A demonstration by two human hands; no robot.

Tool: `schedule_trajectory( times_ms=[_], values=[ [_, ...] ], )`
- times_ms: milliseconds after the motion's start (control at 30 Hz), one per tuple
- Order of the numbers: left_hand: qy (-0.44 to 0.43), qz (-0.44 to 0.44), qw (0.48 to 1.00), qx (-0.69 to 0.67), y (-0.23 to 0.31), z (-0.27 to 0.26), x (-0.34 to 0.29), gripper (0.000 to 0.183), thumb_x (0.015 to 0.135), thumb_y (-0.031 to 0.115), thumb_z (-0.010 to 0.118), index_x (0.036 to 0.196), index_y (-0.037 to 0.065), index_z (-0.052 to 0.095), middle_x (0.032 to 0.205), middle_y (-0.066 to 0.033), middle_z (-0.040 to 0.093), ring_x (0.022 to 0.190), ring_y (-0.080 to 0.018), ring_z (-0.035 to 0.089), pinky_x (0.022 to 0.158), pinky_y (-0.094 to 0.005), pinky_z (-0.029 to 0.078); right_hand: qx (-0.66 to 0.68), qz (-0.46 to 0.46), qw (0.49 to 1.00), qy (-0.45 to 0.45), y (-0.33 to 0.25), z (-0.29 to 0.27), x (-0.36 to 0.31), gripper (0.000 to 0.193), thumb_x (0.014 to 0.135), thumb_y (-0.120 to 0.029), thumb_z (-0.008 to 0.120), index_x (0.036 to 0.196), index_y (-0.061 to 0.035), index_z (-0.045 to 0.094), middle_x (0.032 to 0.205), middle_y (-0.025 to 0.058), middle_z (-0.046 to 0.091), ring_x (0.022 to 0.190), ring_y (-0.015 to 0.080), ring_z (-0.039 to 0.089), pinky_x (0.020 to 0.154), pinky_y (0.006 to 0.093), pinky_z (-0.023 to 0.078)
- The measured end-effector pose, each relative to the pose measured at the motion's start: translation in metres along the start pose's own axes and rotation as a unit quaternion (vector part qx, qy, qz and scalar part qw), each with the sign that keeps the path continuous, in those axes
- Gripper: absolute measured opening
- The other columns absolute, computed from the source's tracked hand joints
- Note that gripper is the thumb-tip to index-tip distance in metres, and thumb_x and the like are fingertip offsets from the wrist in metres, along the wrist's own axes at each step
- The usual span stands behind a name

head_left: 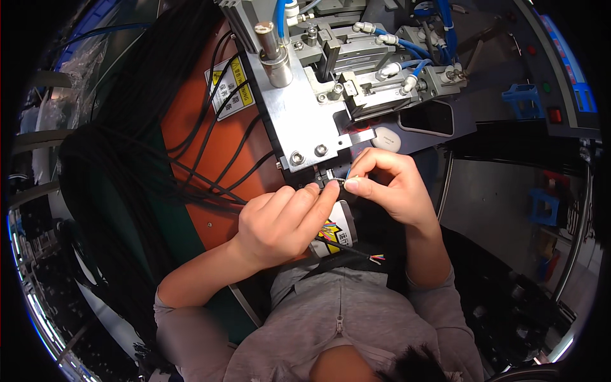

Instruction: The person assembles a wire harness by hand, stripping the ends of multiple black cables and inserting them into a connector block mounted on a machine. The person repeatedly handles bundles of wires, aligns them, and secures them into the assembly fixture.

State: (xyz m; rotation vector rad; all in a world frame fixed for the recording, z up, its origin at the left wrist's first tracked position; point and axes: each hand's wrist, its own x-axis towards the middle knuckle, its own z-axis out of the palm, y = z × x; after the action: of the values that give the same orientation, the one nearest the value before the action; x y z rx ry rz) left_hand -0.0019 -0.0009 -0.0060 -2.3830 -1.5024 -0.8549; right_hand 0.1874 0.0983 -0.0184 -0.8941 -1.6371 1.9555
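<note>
My left hand [277,219] is closed, its index finger and thumb tips at a small metal fixture [324,178] under the front of the machine; what they pinch is hidden. My right hand [394,188] pinches a thin wire [341,181] between thumb and forefinger, just right of the left fingertips. A bit of blue wire [348,173] shows beside the right fingers. Below the left hand, a black cable [350,250] runs out to the right, ending in bare coloured wires [378,258]. More coloured wire ends [329,230] lie above a yellow and white label.
A metal machine [293,114] with cylinders and blue air hoses [410,48] stands ahead. Many black cables [127,153] hang over the orange and green surface at left. A phone [428,119] and a white rounded case [386,139] lie at right. Blue stools [544,207] stand farther right.
</note>
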Motion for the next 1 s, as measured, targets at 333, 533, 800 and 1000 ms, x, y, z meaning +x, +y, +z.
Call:
schedule_trajectory(
  times_ms=[333, 533, 800, 1000],
  values=[
    [-0.101, -0.032, 0.992, 0.065, 0.008, 0.002, -0.002, 0.036, 0.069, 0.011, 0.060, 0.104, 0.006, 0.068, 0.072, 0.0016, 0.043, 0.055, -0.0086, 0.040, 0.041, -0.0206, 0.033, -0.333, -0.231, 0.904, 0.139, 0.012, 0.024, 0.008, 0.006, 0.077, -0.003, 0.066, 0.077, 0.0004, 0.061, 0.072, 0.0114, 0.057, 0.066, 0.0275, 0.055, 0.061, 0.0362, 0.045],
    [-0.121, -0.043, 0.990, 0.054, 0.011, -0.002, 0.001, 0.036, 0.069, 0.011, 0.060, 0.103, 0.003, 0.067, 0.073, 0.0011, 0.044, 0.057, -0.0090, 0.042, 0.042, -0.0208, 0.034, -0.342, -0.264, 0.887, 0.160, 0.023, 0.026, 0.006, 0.006, 0.074, -0.002, 0.066, 0.073, -0.0011, 0.059, 0.071, 0.0097, 0.056, 0.067, 0.0265, 0.053, 0.062, 0.0355, 0.044],
    [-0.080, -0.062, 0.995, 0.021, 0.007, 0.004, 0.002, 0.033, 0.067, 0.007, 0.066, 0.100, 0.006, 0.069, 0.068, 0.0002, 0.046, 0.054, -0.0098, 0.049, 0.043, -0.0247, 0.037, -0.072, -0.069, 0.983, 0.154, 0.038, 0.027, 0.008, 0.008, 0.079, -0.003, 0.062, 0.076, 0.0026, 0.059, 0.071, 0.0074, 0.058, 0.067, 0.0131, 0.054, 0.061, 0.0267, 0.042],
    [-0.054, -0.065, 0.996, 0.001, 0.001, 0.007, -0.002, 0.031, 0.065, 0.008, 0.065, 0.096, 0.005, 0.069, 0.078, -0.0010, 0.059, 0.056, -0.0118, 0.055, 0.045, -0.0257, 0.040, -0.118, -0.030, 0.981, 0.149, 0.027, 0.027, 0.009, 0.006, 0.078, -0.002, 0.065, 0.081, 0.0020, 0.062, 0.075, 0.0087, 0.062, 0.068, 0.0153, 0.059, 0.064, 0.0273, 0.046]
  ],
)
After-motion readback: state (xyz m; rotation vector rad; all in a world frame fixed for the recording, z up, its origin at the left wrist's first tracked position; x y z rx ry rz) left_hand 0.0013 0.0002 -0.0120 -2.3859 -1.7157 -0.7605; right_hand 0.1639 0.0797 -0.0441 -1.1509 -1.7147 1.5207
